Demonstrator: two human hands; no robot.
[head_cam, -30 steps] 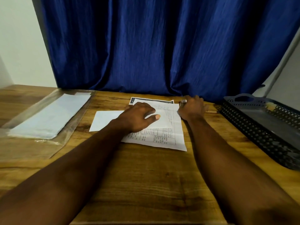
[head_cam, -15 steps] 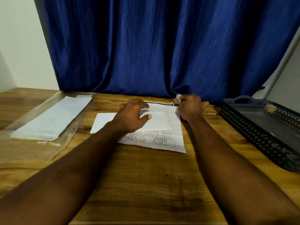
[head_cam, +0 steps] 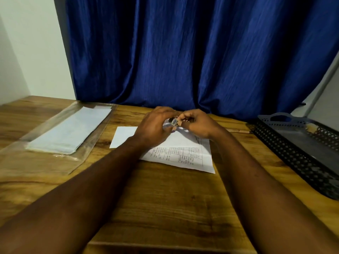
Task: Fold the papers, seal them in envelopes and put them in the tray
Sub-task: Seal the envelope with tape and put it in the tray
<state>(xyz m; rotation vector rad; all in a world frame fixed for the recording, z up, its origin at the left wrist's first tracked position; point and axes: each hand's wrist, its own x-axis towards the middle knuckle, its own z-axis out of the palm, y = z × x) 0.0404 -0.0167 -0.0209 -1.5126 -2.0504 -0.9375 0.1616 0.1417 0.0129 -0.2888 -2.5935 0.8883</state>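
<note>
Sealing step, by the look. Left grip (head_cam: 154, 125) & right grip (head_cam: 197, 123) meet at far centre, both w/ fingers curled round a small labelled object (head_cam: 173, 122) — prob. a glue stick, can't be sure. White envelope (head_cam: 124, 136) lies across the printed sheet (head_cam: 183, 158) on the surface (head_cam: 165, 198), just below the hands. Tray (head_cam: 293, 143) sits at right, envelope pack (head_cam: 71, 131) at left. Next: uncap it — then one grip must steady the envelope.
</note>
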